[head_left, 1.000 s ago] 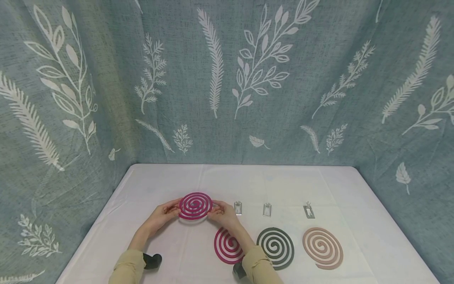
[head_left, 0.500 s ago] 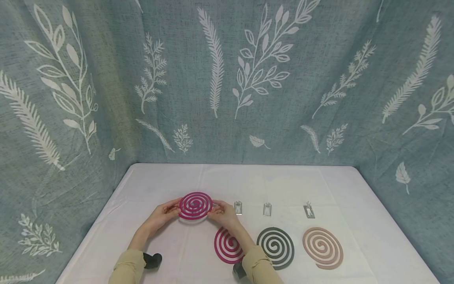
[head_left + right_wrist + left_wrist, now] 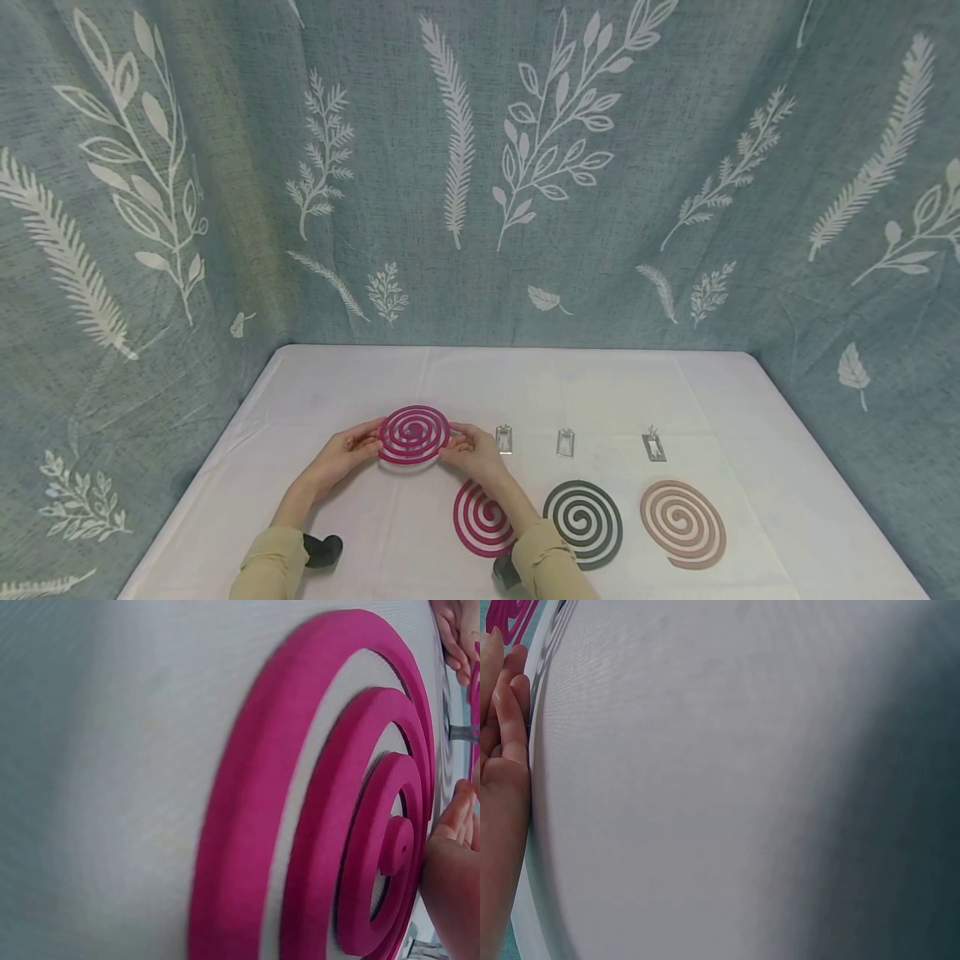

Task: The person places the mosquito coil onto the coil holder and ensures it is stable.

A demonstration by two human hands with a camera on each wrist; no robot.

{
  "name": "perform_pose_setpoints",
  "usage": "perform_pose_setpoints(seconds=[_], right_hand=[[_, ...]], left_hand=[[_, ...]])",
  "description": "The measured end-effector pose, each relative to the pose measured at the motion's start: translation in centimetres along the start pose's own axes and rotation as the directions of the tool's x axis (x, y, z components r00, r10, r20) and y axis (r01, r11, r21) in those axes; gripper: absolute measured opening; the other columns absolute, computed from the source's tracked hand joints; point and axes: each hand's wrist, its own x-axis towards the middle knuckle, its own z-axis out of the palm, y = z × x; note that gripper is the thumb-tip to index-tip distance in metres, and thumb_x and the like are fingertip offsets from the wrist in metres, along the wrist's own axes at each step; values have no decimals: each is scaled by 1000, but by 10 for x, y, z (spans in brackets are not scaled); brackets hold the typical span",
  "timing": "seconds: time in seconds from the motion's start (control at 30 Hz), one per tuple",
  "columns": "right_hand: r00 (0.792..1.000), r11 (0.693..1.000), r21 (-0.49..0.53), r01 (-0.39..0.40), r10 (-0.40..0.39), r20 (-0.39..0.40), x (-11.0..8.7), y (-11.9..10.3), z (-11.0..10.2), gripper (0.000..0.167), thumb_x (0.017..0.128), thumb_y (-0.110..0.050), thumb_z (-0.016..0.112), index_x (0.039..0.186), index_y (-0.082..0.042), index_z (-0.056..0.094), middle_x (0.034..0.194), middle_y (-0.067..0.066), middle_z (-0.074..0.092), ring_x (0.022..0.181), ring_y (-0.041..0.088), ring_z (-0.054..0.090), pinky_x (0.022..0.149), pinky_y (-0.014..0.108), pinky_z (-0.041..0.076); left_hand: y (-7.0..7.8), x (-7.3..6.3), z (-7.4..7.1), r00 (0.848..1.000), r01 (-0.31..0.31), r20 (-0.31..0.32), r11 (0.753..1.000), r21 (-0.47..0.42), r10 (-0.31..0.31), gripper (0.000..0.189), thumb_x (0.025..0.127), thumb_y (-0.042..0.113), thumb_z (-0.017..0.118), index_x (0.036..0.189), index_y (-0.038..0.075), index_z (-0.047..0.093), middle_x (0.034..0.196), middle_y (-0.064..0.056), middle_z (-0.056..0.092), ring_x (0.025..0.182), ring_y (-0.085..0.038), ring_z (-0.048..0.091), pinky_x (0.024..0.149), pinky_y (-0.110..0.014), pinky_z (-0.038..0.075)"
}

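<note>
A magenta mosquito coil (image 3: 414,431) is held nearly level just over the table, left of the middle. My left hand (image 3: 335,463) pinches its left edge between thumb and fingers. On the opposite edge, my right hand (image 3: 480,457) pinches it too. In the right wrist view a grey metal piece (image 3: 463,733) shows beside the held coil; whether the two touch I cannot tell. A second magenta coil (image 3: 259,750) lies flat on the table under my right forearm, which hides part of it. Only a corner of the held coil (image 3: 510,619) enters the left wrist view.
To the right lie a dark green coil (image 3: 581,521), partly behind my sleeve, and a brown coil (image 3: 679,521). Behind them are three small metal coil stands, the left one (image 3: 498,440) close to my right hand. A patterned curtain (image 3: 480,292) borders the white table (image 3: 600,375).
</note>
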Motion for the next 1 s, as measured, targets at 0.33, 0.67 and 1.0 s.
perform_pose_setpoints(seconds=[0.33,0.67,1.0], right_hand=[[1000,1000,0,1,-1,-6,1,2,0,50,80,-2,72,127,1,56,81,0,58,69,5,50,59,11,42],[1000,1000,4,17,-17,-1,-1,-1,0,51,81,0,70,129,4,53,85,4,60,70,6,49,58,11,40],[1000,1000,-12,12,-13,-9,0,1,0,51,80,-3,72,128,1,55,83,2,60,69,5,50,59,11,42]], left_hand=[[1,0,0,1000,8,0,1000,-4,-8,59,93,24,60,141,-4,39,137,-25,47,99,11,49,87,-5,42],[1,0,0,1000,7,-3,1000,8,-7,60,93,24,60,141,-3,39,138,-24,47,100,11,49,87,-5,42],[1,-1,0,1000,5,4,1000,-9,-5,60,93,23,60,141,-4,38,138,-26,46,99,11,49,87,-6,44]])
